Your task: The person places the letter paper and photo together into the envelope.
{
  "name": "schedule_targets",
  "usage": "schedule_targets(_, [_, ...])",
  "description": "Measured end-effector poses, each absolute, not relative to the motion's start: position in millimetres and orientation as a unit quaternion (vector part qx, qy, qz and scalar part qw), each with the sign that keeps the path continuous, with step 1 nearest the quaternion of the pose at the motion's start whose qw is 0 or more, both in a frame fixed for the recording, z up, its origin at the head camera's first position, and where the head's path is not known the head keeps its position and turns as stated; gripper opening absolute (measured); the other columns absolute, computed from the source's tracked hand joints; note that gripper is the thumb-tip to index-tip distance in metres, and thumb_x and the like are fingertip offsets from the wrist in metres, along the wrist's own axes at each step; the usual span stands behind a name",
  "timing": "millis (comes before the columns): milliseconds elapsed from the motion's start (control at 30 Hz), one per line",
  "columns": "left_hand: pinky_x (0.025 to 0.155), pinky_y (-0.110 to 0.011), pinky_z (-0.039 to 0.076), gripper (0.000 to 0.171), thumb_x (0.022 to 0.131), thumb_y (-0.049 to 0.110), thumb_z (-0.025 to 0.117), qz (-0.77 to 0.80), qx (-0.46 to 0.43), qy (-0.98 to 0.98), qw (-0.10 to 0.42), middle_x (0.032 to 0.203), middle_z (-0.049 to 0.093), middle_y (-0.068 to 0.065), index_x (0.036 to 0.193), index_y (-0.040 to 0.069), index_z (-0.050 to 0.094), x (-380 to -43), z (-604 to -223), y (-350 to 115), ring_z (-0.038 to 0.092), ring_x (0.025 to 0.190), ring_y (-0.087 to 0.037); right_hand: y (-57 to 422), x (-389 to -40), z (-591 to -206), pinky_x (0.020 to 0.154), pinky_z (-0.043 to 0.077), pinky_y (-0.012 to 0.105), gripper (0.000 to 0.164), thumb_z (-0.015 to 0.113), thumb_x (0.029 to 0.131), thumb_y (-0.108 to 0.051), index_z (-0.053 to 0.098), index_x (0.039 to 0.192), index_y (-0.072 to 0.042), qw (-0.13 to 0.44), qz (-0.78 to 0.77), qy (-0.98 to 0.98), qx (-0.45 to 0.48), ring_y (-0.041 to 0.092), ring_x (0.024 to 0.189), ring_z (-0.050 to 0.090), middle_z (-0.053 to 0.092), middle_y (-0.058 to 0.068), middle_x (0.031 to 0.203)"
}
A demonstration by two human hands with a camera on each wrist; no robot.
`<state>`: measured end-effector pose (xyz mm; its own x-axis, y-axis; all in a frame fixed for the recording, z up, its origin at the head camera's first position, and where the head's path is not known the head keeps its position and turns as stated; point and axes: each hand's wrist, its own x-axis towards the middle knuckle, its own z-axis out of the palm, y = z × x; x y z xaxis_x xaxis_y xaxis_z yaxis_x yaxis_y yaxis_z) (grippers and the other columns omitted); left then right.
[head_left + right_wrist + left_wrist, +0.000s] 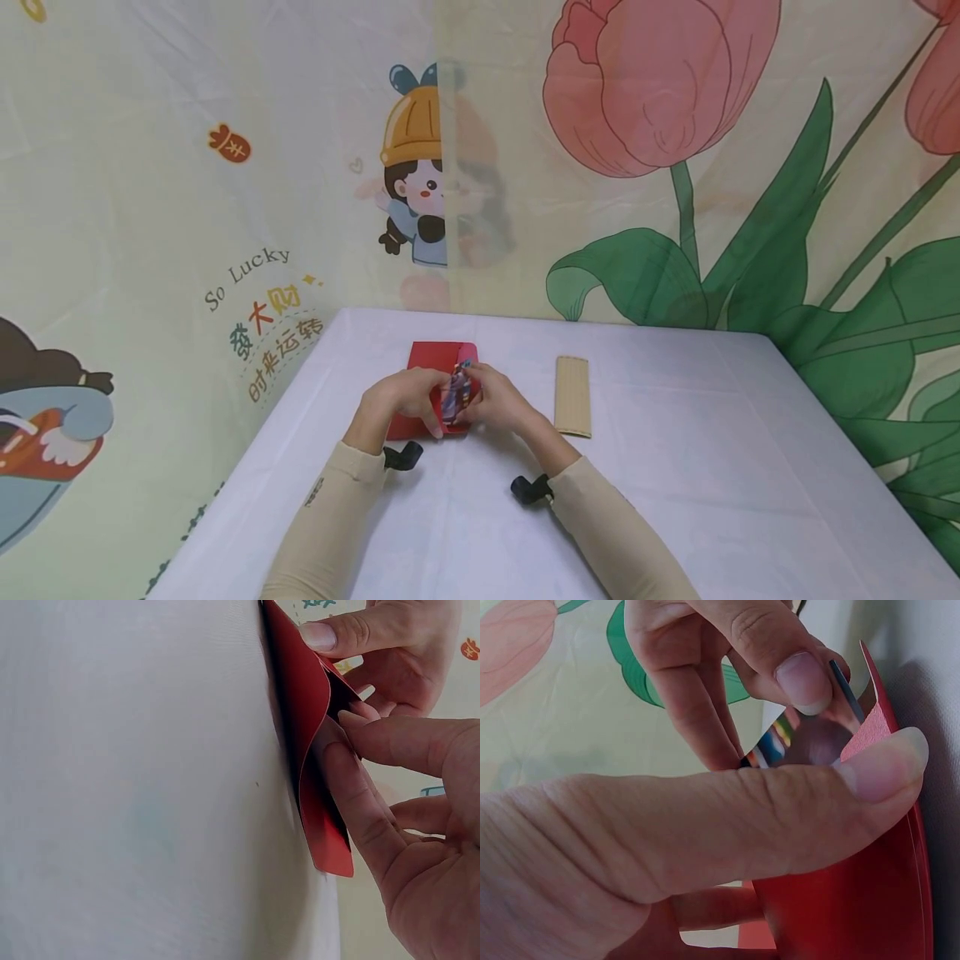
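A red paper envelope [431,356] lies on the white table, its pinkish flap [468,352] folded open on the right. My left hand [405,393] holds the envelope at its mouth; in the left wrist view the thumb presses on the red paper. With thumb and fingers, my right hand [501,403] pinches a glossy, colourful printed card [454,395] at the opening. The right wrist view shows the envelope's mouth [341,694] bowed apart, with right fingers partly inside it. Whether there is one card or a small stack, I cannot tell.
To the right of the hands lies a narrow, straw-coloured slatted piece [573,397], like bamboo. The white tablecloth [675,467] reaches back to a curtain [510,283] printed with tulips and cartoon figures. Small black camera mounts [531,490] stick out from both wrists.
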<state>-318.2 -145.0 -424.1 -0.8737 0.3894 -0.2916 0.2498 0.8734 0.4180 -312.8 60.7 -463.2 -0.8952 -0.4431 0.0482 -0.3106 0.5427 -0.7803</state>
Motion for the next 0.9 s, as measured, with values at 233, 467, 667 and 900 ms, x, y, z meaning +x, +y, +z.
schedule_targets(233, [0.084, -0.041, 0.054, 0.047, 0.067, 0.028, 0.100, 0.186, 0.171, 0.950, 0.185, 0.102, 0.064, 0.002, 0.098, 0.020, 0.066, -318.5, -423.7, -145.3, 0.057, 0.103, -0.021, 57.8, -312.0, -465.3, 0.103, 0.056, 0.042, 0.081, 0.086, 0.085, -0.011, 0.045, 0.155, -0.002, 0.074, -0.424, 0.876, -0.216, 0.033, 0.141, 0.046, 0.033, 0.015, 0.168])
schedule_targets(467, [0.092, -0.047, 0.055, 0.050, 0.066, 0.030, 0.100, 0.184, 0.172, 0.950, 0.184, 0.109, 0.064, 0.003, 0.104, 0.024, 0.067, -319.6, -423.8, -145.8, 0.057, 0.108, -0.021, 56.6, -311.4, -465.2, 0.098, 0.058, 0.038, 0.081, 0.085, 0.087, -0.011, 0.044, 0.155, 0.000, 0.084, -0.430, 0.870, -0.228, 0.031, 0.129, 0.054, 0.029, 0.015, 0.170])
schedule_targets(667, [0.092, -0.047, 0.055, 0.050, 0.067, 0.028, 0.100, 0.192, 0.171, 0.948, 0.187, 0.108, 0.065, 0.002, 0.105, 0.023, 0.068, -319.7, -424.1, -145.9, 0.058, 0.107, -0.021, 56.1, -312.4, -465.2, 0.114, 0.046, 0.048, 0.071, 0.077, 0.090, -0.003, 0.046, 0.154, 0.001, 0.074, -0.417, 0.873, -0.239, 0.035, 0.148, 0.042, 0.033, 0.016, 0.168])
schedule_targets(900, [0.080, -0.040, 0.053, 0.047, 0.066, 0.027, 0.100, 0.193, 0.175, 0.948, 0.184, 0.099, 0.064, 0.001, 0.095, 0.019, 0.064, -318.5, -423.6, -146.5, 0.059, 0.099, -0.021, 55.3, -314.8, -468.0, 0.116, 0.044, 0.048, 0.071, 0.073, 0.090, 0.001, 0.045, 0.155, 0.000, 0.078, -0.421, 0.868, -0.251, 0.034, 0.150, 0.041, 0.035, 0.015, 0.167])
